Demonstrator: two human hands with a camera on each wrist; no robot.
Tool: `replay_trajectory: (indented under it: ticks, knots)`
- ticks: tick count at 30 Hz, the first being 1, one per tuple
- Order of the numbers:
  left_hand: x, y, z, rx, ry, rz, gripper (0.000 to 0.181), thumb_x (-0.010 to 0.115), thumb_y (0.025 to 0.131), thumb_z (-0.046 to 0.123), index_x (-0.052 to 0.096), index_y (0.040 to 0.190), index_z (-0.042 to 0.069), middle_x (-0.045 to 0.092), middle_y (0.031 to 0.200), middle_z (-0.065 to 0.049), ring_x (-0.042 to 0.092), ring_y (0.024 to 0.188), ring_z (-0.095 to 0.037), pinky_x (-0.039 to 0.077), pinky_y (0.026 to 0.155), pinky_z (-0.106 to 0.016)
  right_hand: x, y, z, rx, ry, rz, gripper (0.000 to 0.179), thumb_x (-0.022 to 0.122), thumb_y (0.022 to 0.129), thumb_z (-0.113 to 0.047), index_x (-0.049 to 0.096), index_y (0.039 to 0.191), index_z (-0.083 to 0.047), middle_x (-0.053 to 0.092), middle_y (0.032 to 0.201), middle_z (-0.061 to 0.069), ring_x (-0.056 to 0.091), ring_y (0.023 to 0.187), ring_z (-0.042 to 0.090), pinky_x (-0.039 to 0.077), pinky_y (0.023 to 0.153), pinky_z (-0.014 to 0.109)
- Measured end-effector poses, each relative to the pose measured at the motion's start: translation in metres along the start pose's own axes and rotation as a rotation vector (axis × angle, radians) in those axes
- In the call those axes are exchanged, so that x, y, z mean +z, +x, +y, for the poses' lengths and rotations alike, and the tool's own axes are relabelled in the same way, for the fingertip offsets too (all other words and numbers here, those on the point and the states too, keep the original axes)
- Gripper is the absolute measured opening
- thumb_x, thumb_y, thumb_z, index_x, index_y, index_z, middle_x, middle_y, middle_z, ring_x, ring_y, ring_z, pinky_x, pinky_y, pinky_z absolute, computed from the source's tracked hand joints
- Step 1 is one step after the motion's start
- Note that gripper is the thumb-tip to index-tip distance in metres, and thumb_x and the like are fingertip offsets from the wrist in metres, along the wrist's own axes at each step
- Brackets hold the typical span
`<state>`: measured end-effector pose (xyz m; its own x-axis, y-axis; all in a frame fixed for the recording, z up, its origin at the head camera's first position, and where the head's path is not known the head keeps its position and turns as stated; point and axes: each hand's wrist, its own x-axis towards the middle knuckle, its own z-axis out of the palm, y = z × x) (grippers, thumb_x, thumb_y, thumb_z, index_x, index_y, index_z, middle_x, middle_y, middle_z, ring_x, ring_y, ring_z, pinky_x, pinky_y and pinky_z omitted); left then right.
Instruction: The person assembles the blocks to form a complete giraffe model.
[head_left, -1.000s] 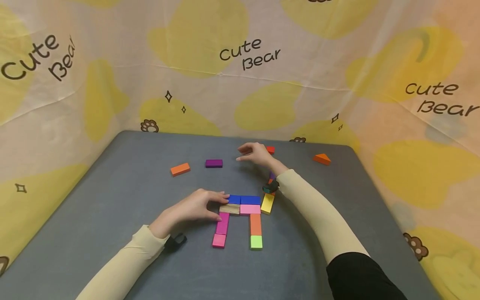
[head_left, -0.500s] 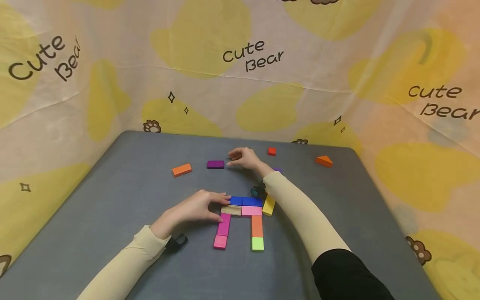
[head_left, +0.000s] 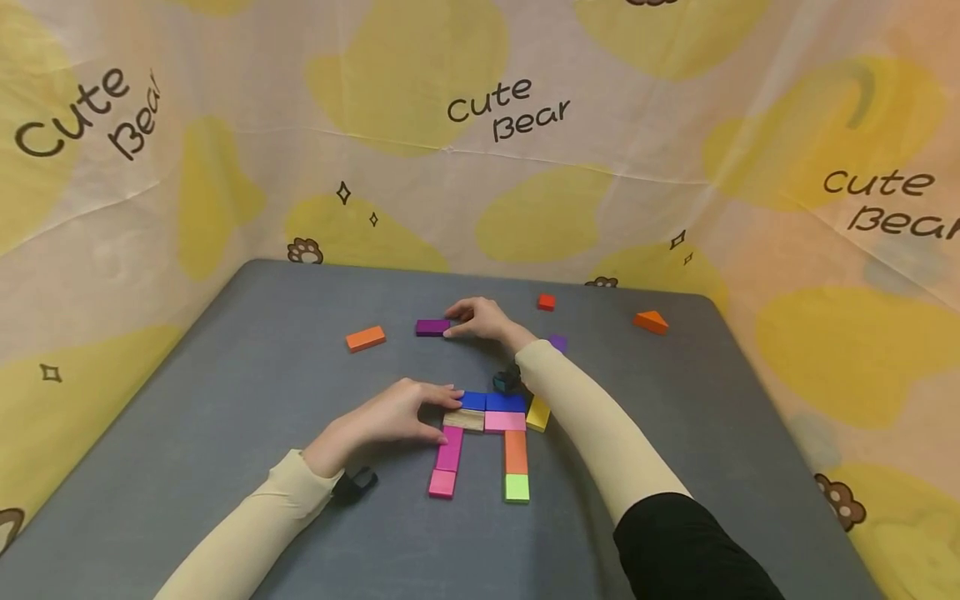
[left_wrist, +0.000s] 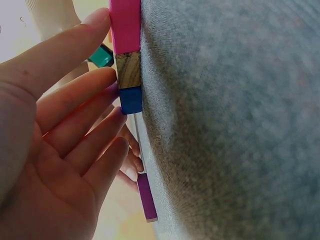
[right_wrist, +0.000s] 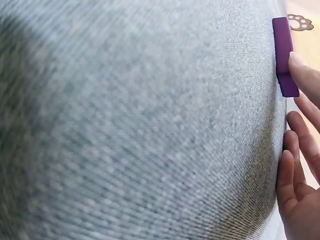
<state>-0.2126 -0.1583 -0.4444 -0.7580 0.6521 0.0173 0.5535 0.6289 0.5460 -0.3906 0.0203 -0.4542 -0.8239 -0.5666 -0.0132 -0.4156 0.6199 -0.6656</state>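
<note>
In the head view my left hand rests beside a row of wooden blocks, fingers fairly straight. Its thumb touches a magenta block and its fingertips reach a blue block; a bare-wood block lies between these two. My right hand is farther back, thumb and forefinger at the right end of a dark purple block. In the right wrist view its thumb lies against the near face of this block, the forefinger at the end behind it.
Pink, orange and lime green blocks continue the flat arrangement. A yellow block sits at its right, partly under my right sleeve. Loose on the grey table lie an orange block, a red block and an orange triangle.
My right hand has moved left to the end of the dark purple block, uncovering the red block behind it. The left hand stays in place at the arranged blocks.
</note>
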Motion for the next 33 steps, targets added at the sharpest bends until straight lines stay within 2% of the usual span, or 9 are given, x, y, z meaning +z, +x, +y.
replay_trajectory:
  ticks: [7,17,28,33]
  knots:
    - [0.000,0.000,0.001,-0.008,0.000,-0.012,0.054,0.078,0.076,0.038,0.064,0.125,0.019,0.059,0.132,0.006,0.047,0.131,-0.011,0.041,0.104,-0.042,0.002,0.000,-0.002,0.006,-0.009,0.014,0.036,0.076,0.080,-0.031,0.070,0.113,-0.016,0.066,0.120,0.002,0.060,0.113,0.019,0.046,0.099,0.033]
    - [-0.001,-0.001,0.001,-0.008,-0.005,-0.010,0.054,0.079,0.076,0.037,0.064,0.125,0.019,0.059,0.132,0.004,0.047,0.130,-0.011,0.041,0.105,-0.041,-0.003,-0.006,-0.002,0.033,-0.048,0.038,0.034,0.076,0.080,-0.031,0.071,0.109,-0.014,0.068,0.111,0.004,0.060,0.104,0.018,0.047,0.094,0.033]
    - [0.000,0.000,0.001,-0.021,-0.003,-0.014,0.055,0.078,0.076,0.038,0.064,0.125,0.019,0.058,0.133,0.005,0.047,0.131,-0.012,0.040,0.105,-0.043,-0.014,-0.011,0.011,0.080,-0.101,0.026,0.035,0.078,0.077,-0.036,0.070,0.102,-0.014,0.062,0.095,0.003,0.051,0.087,0.015,0.042,0.076,0.025]
    - [0.000,0.000,0.000,-0.018,-0.003,-0.013,0.055,0.078,0.076,0.038,0.064,0.125,0.019,0.058,0.132,0.006,0.047,0.131,-0.012,0.040,0.105,-0.044,-0.020,-0.013,0.012,0.082,-0.143,-0.009,0.037,0.079,0.074,-0.041,0.069,0.097,-0.014,0.061,0.092,0.002,0.049,0.084,0.015,0.040,0.073,0.024]
